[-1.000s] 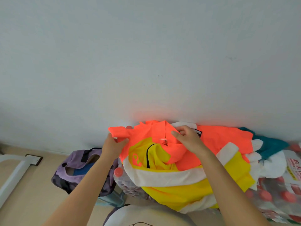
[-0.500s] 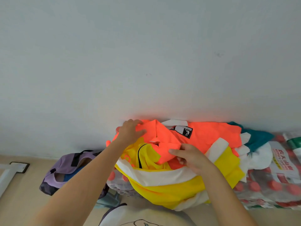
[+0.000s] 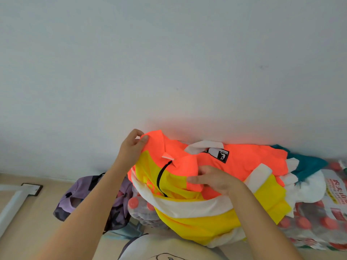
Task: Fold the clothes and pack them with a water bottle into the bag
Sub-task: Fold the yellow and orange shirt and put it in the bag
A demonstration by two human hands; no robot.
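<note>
Left hand [image 3: 131, 149] rose, pinching orange shirt [image 3: 244, 158]; label [image 3: 221, 156] unreadable.

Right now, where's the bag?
In the head view the purple bag lies on the floor at lower left, below the left forearm, beside the pack of red-capped water bottles that the clothes pile rests on.

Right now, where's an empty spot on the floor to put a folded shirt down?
Bare floor shows between the purple bag and the white bar. Right of the bag it's crowded: clothes piled over the packs of bottles, with both hands in them.
</note>
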